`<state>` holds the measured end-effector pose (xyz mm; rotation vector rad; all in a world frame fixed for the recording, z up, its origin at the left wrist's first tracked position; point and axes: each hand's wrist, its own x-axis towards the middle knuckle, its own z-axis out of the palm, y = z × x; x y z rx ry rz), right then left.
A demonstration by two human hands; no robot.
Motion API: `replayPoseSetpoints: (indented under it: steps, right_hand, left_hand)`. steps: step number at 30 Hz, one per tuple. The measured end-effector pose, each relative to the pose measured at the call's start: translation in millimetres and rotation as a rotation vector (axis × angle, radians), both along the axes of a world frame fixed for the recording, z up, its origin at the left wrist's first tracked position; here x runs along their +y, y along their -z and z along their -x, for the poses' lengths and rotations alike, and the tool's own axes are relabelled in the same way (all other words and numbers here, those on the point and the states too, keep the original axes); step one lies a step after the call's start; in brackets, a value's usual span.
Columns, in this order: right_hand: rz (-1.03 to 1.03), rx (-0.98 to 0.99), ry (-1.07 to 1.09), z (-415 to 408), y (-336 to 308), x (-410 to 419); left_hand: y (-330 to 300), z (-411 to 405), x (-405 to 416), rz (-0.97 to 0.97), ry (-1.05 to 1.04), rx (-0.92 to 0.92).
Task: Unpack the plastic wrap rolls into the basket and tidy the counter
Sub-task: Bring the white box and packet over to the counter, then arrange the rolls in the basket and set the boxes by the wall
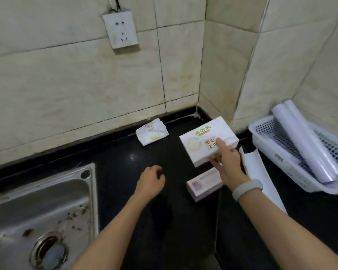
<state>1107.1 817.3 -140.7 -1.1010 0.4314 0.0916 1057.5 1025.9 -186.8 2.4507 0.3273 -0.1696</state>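
My right hand (227, 162) grips a white tissue pack (201, 141) with green and orange print, held just above the black counter (125, 172). My left hand (151, 181) hovers over the counter's middle, fingers loosely curled and holding nothing. At the right stands a white perforated basket (281, 158) with two plastic wrap rolls (308, 145) leaning in it. A long pinkish box (203, 184) lies on the counter under my right hand. Beside it lies a flat white sheet or wrapper (261, 176).
A second, softer tissue pack (151, 132) lies against the back wall. A steel sink (37, 217) with a drain fills the lower left. Tiled walls meet in a corner behind the counter, and a wall socket (120, 30) hangs above.
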Motion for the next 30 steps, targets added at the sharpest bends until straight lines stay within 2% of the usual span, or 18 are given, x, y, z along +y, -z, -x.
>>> replayPoseSetpoints:
  steps: [3, 7, 10, 15, 19, 25, 27, 30]
  right_hand:
    - [-0.02, 0.173, 0.06, -86.4, 19.2, 23.6]
    - [-0.04, 0.367, 0.066, -162.1, 55.5, 52.0]
    - [-0.013, 0.371, 0.035, -201.3, 75.6, 67.0]
    - [0.008, 0.32, -0.014, -238.3, 85.5, 77.5]
    - [-0.013, 0.313, -0.135, -226.3, 79.3, 70.4]
    - [0.179, 0.331, -0.216, -154.1, 52.1, 22.8]
    - [0.228, 0.314, -0.199, -121.0, 41.6, 3.2]
    - [0.294, 0.297, -0.138, -74.6, 25.1, -33.8]
  left_hand:
    - [21.7, -64.5, 5.8, -0.074, 0.04, 0.148]
    - [61.6, -108.8, 13.3, -0.222, 0.14, 0.356]
    - [87.8, -120.8, 20.2, -0.257, 0.183, 0.454]
    - [108.4, -117.3, 24.0, -0.232, 0.177, 0.397]
    - [101.7, -123.4, 24.2, -0.24, 0.167, 0.424]
    - [75.6, -131.8, 14.5, -0.302, 0.166, 0.462]
    - [63.2, -131.5, 3.9, -0.271, 0.163, 0.411]
    - [42.4, -135.4, -28.0, -0.165, 0.202, 0.221]
